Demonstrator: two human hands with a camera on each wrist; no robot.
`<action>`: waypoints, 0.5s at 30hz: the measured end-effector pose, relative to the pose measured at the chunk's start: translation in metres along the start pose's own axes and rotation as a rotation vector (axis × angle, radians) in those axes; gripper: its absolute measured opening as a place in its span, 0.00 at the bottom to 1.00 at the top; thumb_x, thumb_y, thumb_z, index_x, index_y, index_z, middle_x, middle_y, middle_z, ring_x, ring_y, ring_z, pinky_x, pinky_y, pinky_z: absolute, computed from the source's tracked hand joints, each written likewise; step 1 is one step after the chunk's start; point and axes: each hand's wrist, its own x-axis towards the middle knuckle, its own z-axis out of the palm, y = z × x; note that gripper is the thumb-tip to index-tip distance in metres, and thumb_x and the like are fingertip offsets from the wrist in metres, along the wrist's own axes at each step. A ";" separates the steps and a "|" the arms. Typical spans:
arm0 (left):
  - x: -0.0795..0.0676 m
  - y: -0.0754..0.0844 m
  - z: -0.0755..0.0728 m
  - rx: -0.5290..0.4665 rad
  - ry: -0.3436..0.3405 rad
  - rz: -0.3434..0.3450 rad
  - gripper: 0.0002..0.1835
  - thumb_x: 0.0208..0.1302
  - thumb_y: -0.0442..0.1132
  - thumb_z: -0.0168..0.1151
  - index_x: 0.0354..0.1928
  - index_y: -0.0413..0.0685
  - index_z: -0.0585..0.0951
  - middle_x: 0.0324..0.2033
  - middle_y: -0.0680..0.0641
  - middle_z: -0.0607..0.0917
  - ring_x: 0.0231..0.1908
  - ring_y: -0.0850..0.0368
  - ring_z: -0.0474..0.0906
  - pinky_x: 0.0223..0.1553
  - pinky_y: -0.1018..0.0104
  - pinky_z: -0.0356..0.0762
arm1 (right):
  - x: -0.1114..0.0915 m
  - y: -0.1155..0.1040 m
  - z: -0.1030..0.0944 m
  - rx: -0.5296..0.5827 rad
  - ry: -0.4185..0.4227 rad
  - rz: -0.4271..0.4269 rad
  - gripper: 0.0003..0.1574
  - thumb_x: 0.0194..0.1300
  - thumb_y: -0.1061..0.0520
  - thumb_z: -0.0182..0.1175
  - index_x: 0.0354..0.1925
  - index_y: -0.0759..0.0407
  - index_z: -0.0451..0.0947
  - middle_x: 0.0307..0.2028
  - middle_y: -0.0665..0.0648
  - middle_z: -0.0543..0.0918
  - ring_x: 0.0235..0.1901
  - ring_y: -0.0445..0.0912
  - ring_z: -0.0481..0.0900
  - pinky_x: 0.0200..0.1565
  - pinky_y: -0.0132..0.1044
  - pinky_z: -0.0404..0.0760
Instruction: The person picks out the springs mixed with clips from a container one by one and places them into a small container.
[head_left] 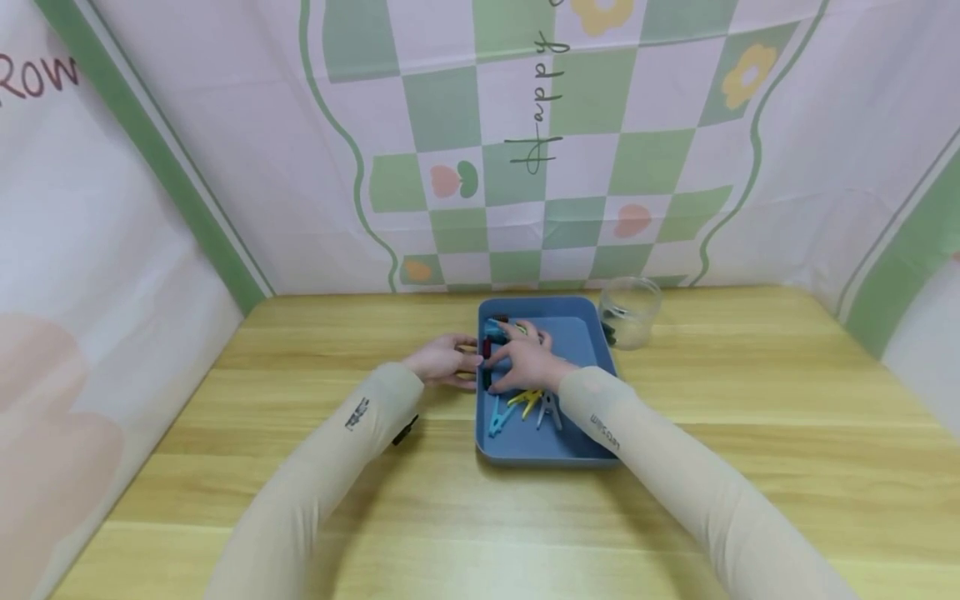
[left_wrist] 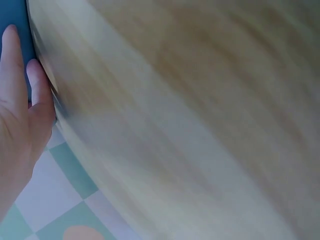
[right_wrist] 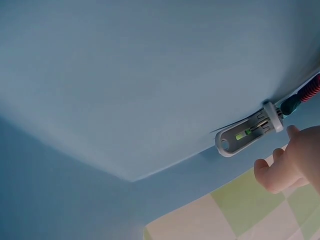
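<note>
A blue tray [head_left: 573, 429] lies on the table. My left hand [head_left: 442, 361] is at its left side, and the left wrist view shows its fingers nearly straight against the tray's outer wall. Over the left part of the tray reaches my right hand [head_left: 531, 362], fingers spread above small things along that wall. Among these are a dark red piece [head_left: 487, 348] and a bluish piece [head_left: 494, 329], partly hidden by the fingers. Nearer me lie a light blue clothespin [head_left: 498, 418], a yellow clothespin [head_left: 531, 402] and a grey clothespin [head_left: 549, 412].
A clear round jar [head_left: 633, 321] with dark green things inside stands right of the tray. In the right wrist view, a grey plastic piece [right_wrist: 245, 134] with a hole at one end lies by the tray wall, beside a red ribbed thing [right_wrist: 309, 89]. A patterned cloth [head_left: 517, 167] hangs behind the table.
</note>
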 end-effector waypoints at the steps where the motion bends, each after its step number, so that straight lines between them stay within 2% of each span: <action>1: 0.000 0.000 0.000 -0.001 -0.001 0.001 0.30 0.72 0.33 0.48 0.72 0.40 0.52 0.68 0.34 0.60 0.62 0.41 0.68 0.55 0.53 0.78 | 0.000 0.000 0.000 -0.002 0.001 -0.001 0.23 0.52 0.44 0.71 0.47 0.46 0.84 0.73 0.62 0.49 0.71 0.66 0.36 0.65 0.67 0.40; 15: 0.001 -0.001 0.000 -0.029 -0.005 0.002 0.30 0.72 0.32 0.48 0.72 0.39 0.52 0.67 0.34 0.61 0.62 0.41 0.68 0.55 0.53 0.78 | -0.001 -0.001 -0.002 -0.013 -0.010 0.006 0.22 0.51 0.51 0.68 0.48 0.47 0.84 0.73 0.61 0.49 0.71 0.65 0.36 0.65 0.68 0.40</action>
